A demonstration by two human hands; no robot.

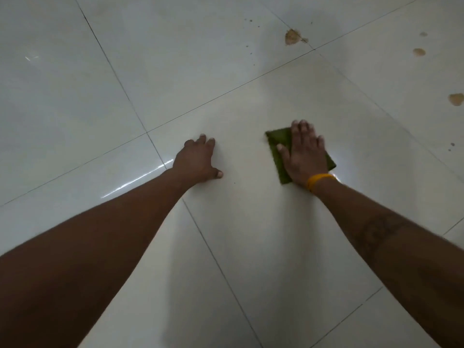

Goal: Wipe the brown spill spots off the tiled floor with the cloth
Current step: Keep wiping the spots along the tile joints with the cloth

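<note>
Brown spots remain on the tiled floor, well beyond the cloth. Right hand presses it flat with straight fingers; left hand rests spread on bare tile.

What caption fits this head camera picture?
Right hand presses green cloth on the tiled floor; brown spots remain.

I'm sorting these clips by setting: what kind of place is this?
Probably an indoor room, though which kind I cannot tell. Only a glossy pale tiled floor with thin grout lines shows, with brown spill spots on it and a green cloth under the right hand.
</note>
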